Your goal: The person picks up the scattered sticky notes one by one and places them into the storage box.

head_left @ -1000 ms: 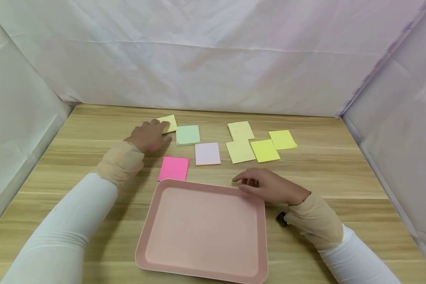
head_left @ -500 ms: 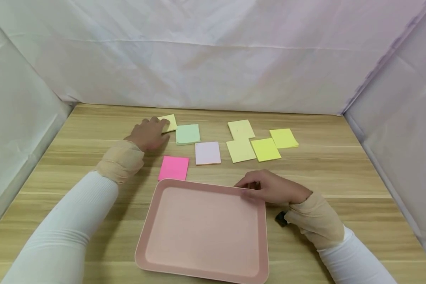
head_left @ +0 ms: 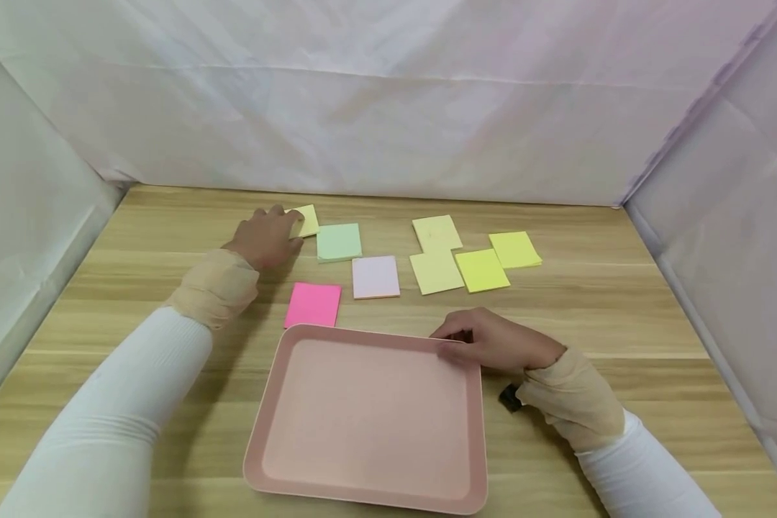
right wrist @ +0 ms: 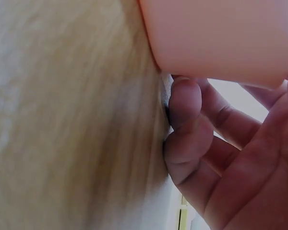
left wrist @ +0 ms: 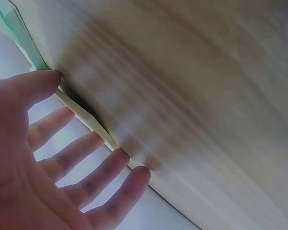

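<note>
At the back left of the table, my left hand [head_left: 264,239] reaches over a pale yellow sticky-note pad [head_left: 309,219], covering its left part. The left wrist view has that hand [left wrist: 62,163] with fingers spread and fairly straight, fingertips right at the pad's thin edge. Beside this pad lies a mint green pad [head_left: 339,242]. My right hand [head_left: 500,341] grips the far right corner of a pink tray [head_left: 369,417], thumb inside the rim and fingers outside. In the right wrist view, curled fingers [right wrist: 187,143] rest low by the tray's outer wall [right wrist: 221,40].
A lilac pad [head_left: 375,277] lies mid-table and a hot pink pad [head_left: 313,304] at the tray's far left corner. Two more pale yellow pads [head_left: 437,272] and two bright yellow pads [head_left: 482,270] lie to the right. White cloth walls [head_left: 388,129] enclose the table [head_left: 621,302].
My right hand has come down slightly onto the tray's far right corner and taken hold of its rim. The left hand stays over the pale yellow pad.
</note>
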Demonstrator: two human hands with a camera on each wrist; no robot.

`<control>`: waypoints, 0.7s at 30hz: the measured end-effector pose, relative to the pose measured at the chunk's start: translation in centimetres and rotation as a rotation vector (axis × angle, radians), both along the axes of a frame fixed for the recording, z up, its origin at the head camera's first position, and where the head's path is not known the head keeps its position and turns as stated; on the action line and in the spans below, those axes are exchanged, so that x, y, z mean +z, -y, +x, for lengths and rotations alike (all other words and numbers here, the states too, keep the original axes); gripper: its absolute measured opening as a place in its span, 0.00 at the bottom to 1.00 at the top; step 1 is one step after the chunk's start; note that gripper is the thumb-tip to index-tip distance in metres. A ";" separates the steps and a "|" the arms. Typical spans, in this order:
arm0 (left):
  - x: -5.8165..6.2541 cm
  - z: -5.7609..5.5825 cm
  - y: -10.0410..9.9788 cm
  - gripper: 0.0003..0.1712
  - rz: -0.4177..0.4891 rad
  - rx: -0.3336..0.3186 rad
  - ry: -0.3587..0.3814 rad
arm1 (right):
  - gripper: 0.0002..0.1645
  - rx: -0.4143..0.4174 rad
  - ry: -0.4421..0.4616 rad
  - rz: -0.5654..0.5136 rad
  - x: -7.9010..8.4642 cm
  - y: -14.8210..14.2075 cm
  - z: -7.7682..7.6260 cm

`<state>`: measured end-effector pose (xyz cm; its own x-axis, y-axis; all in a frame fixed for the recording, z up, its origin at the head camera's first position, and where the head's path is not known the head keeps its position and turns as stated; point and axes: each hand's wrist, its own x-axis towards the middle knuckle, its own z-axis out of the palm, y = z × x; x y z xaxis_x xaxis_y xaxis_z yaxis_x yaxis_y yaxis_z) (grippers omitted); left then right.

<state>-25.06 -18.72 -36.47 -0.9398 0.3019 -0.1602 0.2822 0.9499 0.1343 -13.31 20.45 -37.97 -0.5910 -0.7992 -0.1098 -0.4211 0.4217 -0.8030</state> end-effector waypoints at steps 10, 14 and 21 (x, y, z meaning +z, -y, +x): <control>-0.1 -0.3 0.0 0.29 -0.037 -0.004 -0.046 | 0.12 0.006 -0.043 -0.016 -0.2 -0.1 -0.1; -0.2 -0.3 0.1 0.29 -0.056 -0.015 -0.040 | 0.11 -0.047 -0.069 0.016 -0.1 0.0 -0.2; 0.1 -0.4 0.1 0.29 -0.045 -0.011 -0.039 | 0.09 -0.130 -0.129 0.029 -0.3 0.0 -0.5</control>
<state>-25.48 -18.79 -36.37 -0.9421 0.3057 -0.1376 0.2970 0.9515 0.0802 -13.82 20.46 -38.22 -0.6995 -0.7130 -0.0482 -0.4608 0.5015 -0.7323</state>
